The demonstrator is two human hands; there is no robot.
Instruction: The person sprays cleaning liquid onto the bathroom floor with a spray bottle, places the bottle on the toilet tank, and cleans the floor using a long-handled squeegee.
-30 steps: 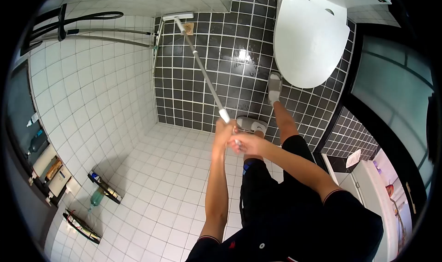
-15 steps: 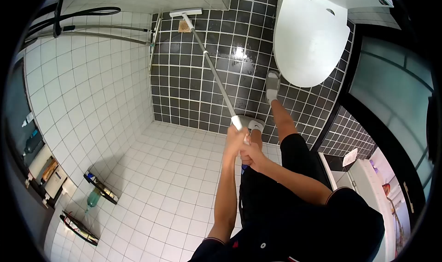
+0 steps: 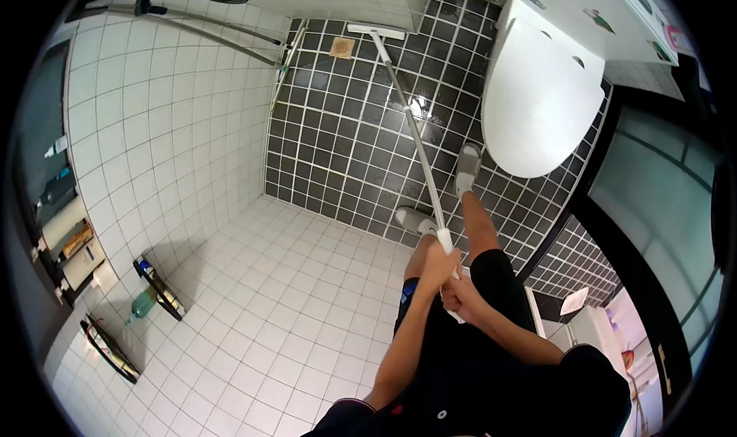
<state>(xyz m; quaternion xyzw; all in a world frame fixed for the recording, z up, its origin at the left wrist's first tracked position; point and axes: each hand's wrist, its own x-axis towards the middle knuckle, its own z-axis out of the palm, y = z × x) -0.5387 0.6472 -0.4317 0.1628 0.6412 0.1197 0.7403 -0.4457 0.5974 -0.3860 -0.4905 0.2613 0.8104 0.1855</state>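
Both hands grip the white handle of a long squeegee (image 3: pixel 419 141) with a grey pole. My left hand (image 3: pixel 441 265) is wrapped round the upper part of the handle, and my right hand (image 3: pixel 463 297) is closed round it just below, close to my body. The pole slants up and left across the dark tiled floor (image 3: pixel 330 141). Its white flat head (image 3: pixel 376 32) lies at the far edge of the floor, against the base of the white wall, to the right of a square beige drain cover (image 3: pixel 342 48).
A white toilet (image 3: pixel 541 99) stands at the upper right, by my slippered foot (image 3: pixel 468 167). Poles (image 3: pixel 215 32) lean at the upper left. Wall racks (image 3: pixel 159 287) hold bottles at the lower left. A frosted glass door (image 3: pixel 652 168) is on the right.
The squeegee head has moved right along the wall base, away from the drain cover. Both hands, still round the handle, have come right and closer to my body. The view has tilted.
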